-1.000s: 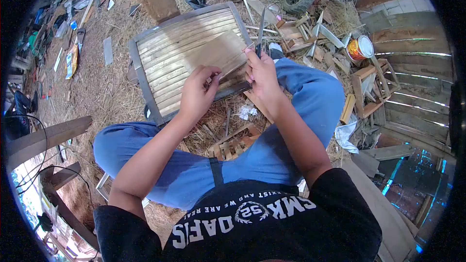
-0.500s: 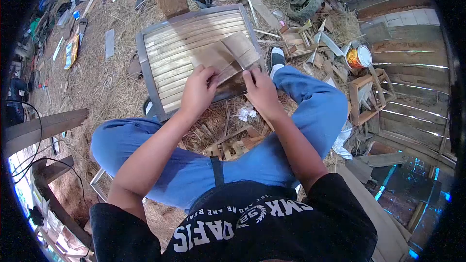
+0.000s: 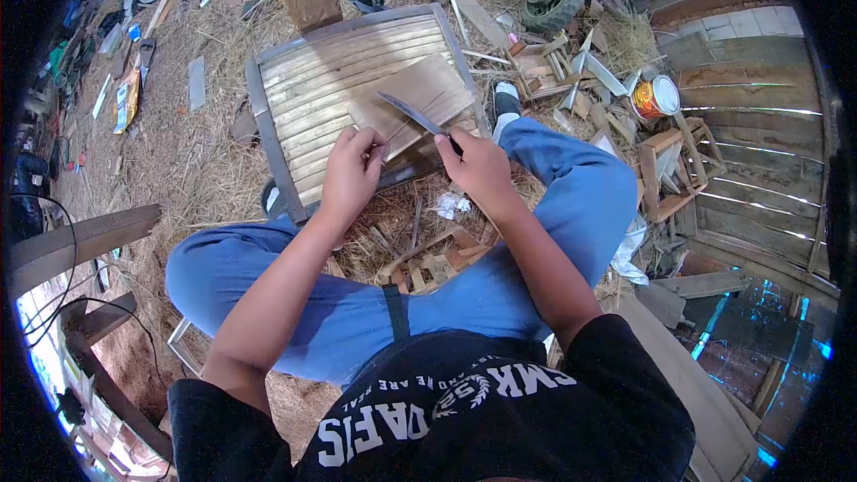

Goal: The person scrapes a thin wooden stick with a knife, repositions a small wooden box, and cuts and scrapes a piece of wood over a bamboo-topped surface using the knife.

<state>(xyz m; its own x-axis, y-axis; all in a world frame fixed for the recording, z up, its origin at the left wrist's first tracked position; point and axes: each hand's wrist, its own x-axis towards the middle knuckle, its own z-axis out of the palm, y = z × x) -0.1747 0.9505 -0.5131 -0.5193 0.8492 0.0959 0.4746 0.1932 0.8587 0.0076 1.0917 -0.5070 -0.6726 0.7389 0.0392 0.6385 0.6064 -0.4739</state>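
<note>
Knife [image 3: 409, 112]: right hand [image 3: 479, 167] clamped on its handle, long axis slanting, tip forward-left over the thin sheet [image 3: 431, 80]!
Left hand [image 3: 351, 174]: apart, curled by the sheet's near edge; grip, can't tell.
Slatted panel [image 3: 308, 80]: beneath the sheet.
Room: straw-strewn floor [image 3: 210, 165], plank wall [image 3: 754, 94] right.

A bucket [image 3: 655, 97] with an orange label stands near the plank wall [image 3: 754, 98]; a tyre [image 3: 565, 7] lies beyond it to the left; wood offcuts [image 3: 546, 71] scatter left of it; an open wooden frame [image 3: 651, 186] sits just below it; well left of it, a yellow packet [image 3: 127, 105] and a grey strip [image 3: 196, 83] lie on the ground [image 3: 214, 161].
</note>
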